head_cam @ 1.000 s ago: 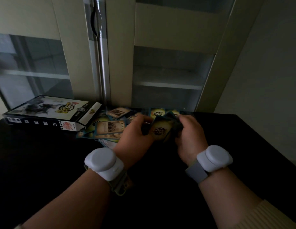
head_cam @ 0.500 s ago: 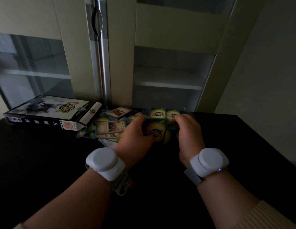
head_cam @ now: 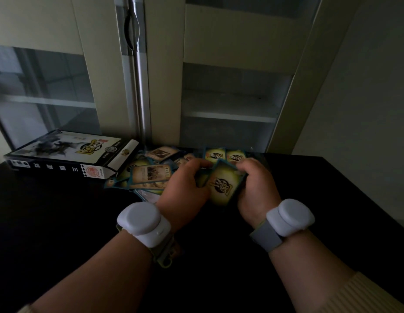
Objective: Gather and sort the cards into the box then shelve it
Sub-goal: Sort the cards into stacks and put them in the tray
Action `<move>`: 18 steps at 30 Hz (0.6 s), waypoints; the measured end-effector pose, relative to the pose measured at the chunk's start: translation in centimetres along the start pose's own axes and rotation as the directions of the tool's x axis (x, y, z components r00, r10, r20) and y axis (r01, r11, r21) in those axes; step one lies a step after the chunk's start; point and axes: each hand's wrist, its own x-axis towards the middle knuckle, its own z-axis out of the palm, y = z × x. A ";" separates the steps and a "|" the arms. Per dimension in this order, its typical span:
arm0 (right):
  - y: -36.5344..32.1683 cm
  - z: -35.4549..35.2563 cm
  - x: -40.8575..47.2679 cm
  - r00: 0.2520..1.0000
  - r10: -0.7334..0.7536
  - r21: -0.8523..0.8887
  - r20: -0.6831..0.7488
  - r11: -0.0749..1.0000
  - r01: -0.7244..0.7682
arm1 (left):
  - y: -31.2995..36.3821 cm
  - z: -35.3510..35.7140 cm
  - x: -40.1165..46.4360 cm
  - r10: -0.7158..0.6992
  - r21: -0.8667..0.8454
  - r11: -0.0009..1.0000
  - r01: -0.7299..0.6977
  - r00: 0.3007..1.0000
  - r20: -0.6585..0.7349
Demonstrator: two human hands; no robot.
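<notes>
Between both hands sits a small stack of cards [head_cam: 223, 185], its yellow back with a dark emblem facing up. My left hand [head_cam: 185, 186] grips the stack's left side and my right hand [head_cam: 256, 188] wraps its right side. More cards [head_cam: 151, 173] lie scattered on the black table [head_cam: 61, 222] beyond my left hand, some face up, two face down [head_cam: 226, 156] near the cabinet. The card box [head_cam: 65, 153] lies flat at the back left, its end flap open toward the cards.
A cabinet stands right behind the table: a glass door [head_cam: 43, 96] on the left with a metal handle [head_cam: 131, 30], and an open bay with a bare shelf [head_cam: 228, 115] on the right. A plain wall [head_cam: 363, 86] is at far right. White bands sit on both wrists.
The right hand has gone out to the face-down cards at the back and come back; the held stack now lies flatter and nearer me, its top card back in full view.
</notes>
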 end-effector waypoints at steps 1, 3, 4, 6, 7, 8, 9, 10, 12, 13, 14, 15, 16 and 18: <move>0.0 -0.1 0.2 1.000 0.026 0.057 -0.012 0.998 -0.025 | -0.1 -0.1 0.0 -0.007 0.005 1.000 0.007 1.000 0.001; 0.0 -0.2 0.3 0.998 0.053 0.116 -0.024 0.992 -0.049 | -0.1 -0.2 0.1 -0.020 -0.004 1.000 0.020 1.000 0.009; 0.0 -0.2 0.2 0.999 0.043 0.101 -0.022 0.994 -0.041 | -0.1 -0.2 0.1 -0.025 -0.013 1.000 0.025 1.000 0.013; 0.0 0.0 0.0 1.000 0.003 0.026 0.026 1.000 -0.004 | 0.0 -0.1 0.0 -0.030 -0.020 0.999 0.030 1.000 0.002; 0.1 0.1 -0.1 0.998 -0.017 -0.033 0.066 0.999 0.020 | 0.1 -0.1 0.0 -0.021 -0.019 1.000 0.021 1.000 -0.016; 0.1 0.1 -0.3 0.993 -0.037 -0.114 0.113 0.992 0.050 | 0.1 -0.1 0.0 -0.003 -0.024 1.000 0.002 0.999 -0.041; 0.2 0.0 -0.5 0.984 -0.049 -0.200 0.168 0.976 0.083 | 0.1 -0.1 0.0 0.012 -0.038 0.999 -0.014 0.998 -0.070; 0.2 0.0 -0.7 0.973 -0.056 -0.264 0.223 0.958 0.116 | 0.2 -0.1 0.0 0.015 -0.062 0.998 -0.021 0.995 -0.095; 0.2 -0.2 -1.0 0.954 -0.079 -0.293 0.291 0.942 0.167 | 0.3 -0.1 0.0 0.012 -0.116 0.993 -0.029 0.990 -0.142; 0.0 -0.2 -1.0 0.947 -0.100 -0.270 0.304 0.945 0.186 | 0.3 -0.2 -0.1 0.016 -0.144 0.989 -0.040 0.986 -0.166; -0.1 -0.2 -1.0 0.944 -0.121 -0.231 0.308 0.953 0.198 | 0.3 -0.2 -0.1 0.024 -0.170 0.984 -0.057 0.981 -0.190; -0.2 -0.2 -0.9 0.943 -0.134 -0.185 0.303 0.963 0.197 | 0.3 -0.2 0.0 0.032 -0.190 0.979 -0.073 0.977 -0.210; -0.3 -0.2 -0.8 0.947 -0.133 -0.141 0.294 0.973 0.180 | 0.3 -0.1 0.0 0.036 -0.203 0.976 -0.081 0.975 -0.220; -0.3 -0.4 -0.5 0.955 -0.098 -0.085 0.279 0.988 0.126 | 0.2 -0.1 0.0 0.021 -0.202 0.977 -0.064 0.977 -0.211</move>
